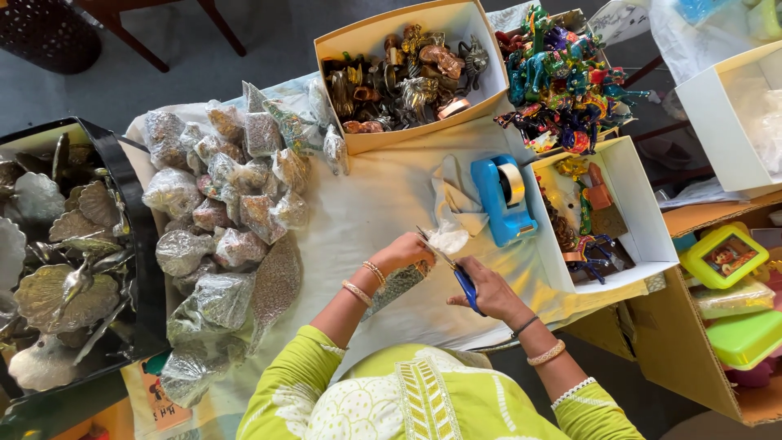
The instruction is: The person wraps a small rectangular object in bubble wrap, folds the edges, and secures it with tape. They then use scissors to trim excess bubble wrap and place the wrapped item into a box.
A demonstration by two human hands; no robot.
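Currently, left hand (403, 248) grips a glittery wrapped packet (399, 283) at near centre of the bench (366, 204). Right hand (489, 292) holds blue-handled scissors (456, 273), blades at the packet's top. Blue tape dispenser (503, 198) sits just right; wrapped packets (220, 212) are heaped left.

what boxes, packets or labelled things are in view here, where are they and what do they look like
Clear plastic packets: heaped left of centre on the cloth, silvery contents.
Tan cardboard box: top centre, open, metal figurines inside.
White box: right of the blue tape dispenser, open, colourful trinkets.
Black box: far left, shell-shaped metal dishes.
Yellow-green lidded box: far right, picture label on its lid.
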